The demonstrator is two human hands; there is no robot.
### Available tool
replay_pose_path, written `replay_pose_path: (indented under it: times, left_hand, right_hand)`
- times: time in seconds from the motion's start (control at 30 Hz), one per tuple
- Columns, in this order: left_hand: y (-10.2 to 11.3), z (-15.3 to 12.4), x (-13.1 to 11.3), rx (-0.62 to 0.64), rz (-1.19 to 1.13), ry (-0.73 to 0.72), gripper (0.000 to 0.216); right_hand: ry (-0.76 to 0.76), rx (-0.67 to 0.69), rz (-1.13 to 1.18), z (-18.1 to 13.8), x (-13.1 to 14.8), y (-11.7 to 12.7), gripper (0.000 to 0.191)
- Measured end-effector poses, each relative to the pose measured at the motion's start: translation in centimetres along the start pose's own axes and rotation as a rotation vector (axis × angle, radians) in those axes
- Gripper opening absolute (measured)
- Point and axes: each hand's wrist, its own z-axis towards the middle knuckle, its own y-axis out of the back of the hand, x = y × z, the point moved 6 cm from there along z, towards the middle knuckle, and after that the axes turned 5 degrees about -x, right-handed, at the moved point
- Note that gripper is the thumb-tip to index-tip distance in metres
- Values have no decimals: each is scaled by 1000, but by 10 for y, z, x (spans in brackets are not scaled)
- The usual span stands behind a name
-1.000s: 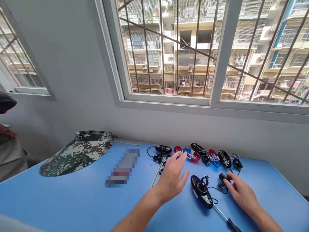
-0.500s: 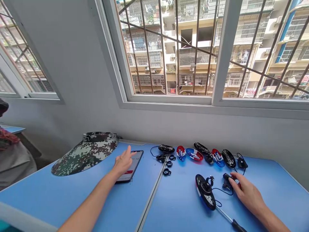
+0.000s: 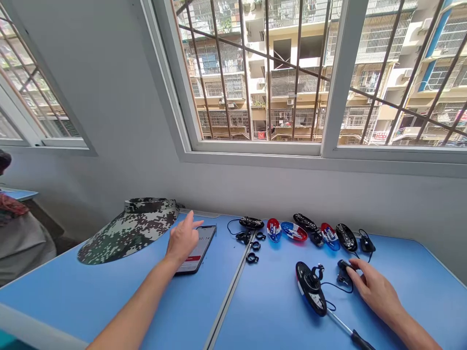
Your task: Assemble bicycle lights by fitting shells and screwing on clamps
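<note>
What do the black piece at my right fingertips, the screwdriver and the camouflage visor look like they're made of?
Black piece: probably smooth moulded plastic, going by its dark, faintly shiny surface.
Screwdriver: the shaft looks like polished metal, bright and silvery; the dark handle could be plastic or rubber.
Visor: likely matte fabric, since the camouflage print shows no gloss; any stiffener is hidden.

Daylight from the window (image 3: 337, 73) (pale glare outside), soft shadows.

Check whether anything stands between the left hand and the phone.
Nothing visible does: the left hand hides part of the phone, though I cannot tell whether they touch. The visor lies to the left, out of the way.
</note>
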Motion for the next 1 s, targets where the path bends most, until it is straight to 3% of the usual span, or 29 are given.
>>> replay_pose_path:
  times: [0.07, 0.17, 0.2, 0.3, 0.37, 0.43, 0.57, 0.77, 1.0]
  left_hand:
    - [5, -13, -20, -35, -48, -1, 59]
    - [-7, -55, -69, 64, -154, -99, 45]
    - [-14, -72, -90, 131, -208, -171, 43]
    - [-36, -128, -162, 421, -477, -590, 54]
    - [-49, -152, -194, 590, -539, -723, 69]
    - [-61, -159, -214, 678, -563, -757, 75]
    - [-75, -153, -229, 723, -584, -739, 63]
    - [-81, -140, -228, 724, -514, -722, 68]
    - [-84, -136, -234, 729, -381, -695, 38]
  right_hand:
    - [-1, 2, -4, 0, 0, 0, 41]
    - [-1, -9, -22, 0, 1, 1, 40]
    - [3, -11, -27, 0, 2, 1, 40]
    - [36, -10, -34, -1, 4, 2, 39]
    - [60, -11, -34, -1, 5, 2, 39]
    - [79, -16, -35, -1, 5, 2, 38]
    - [118, 3, -53, -1, 10, 2, 36]
    - [116, 20, -148, 2, 13, 9, 33]
    - [96, 9, -185, 2, 12, 19, 35]
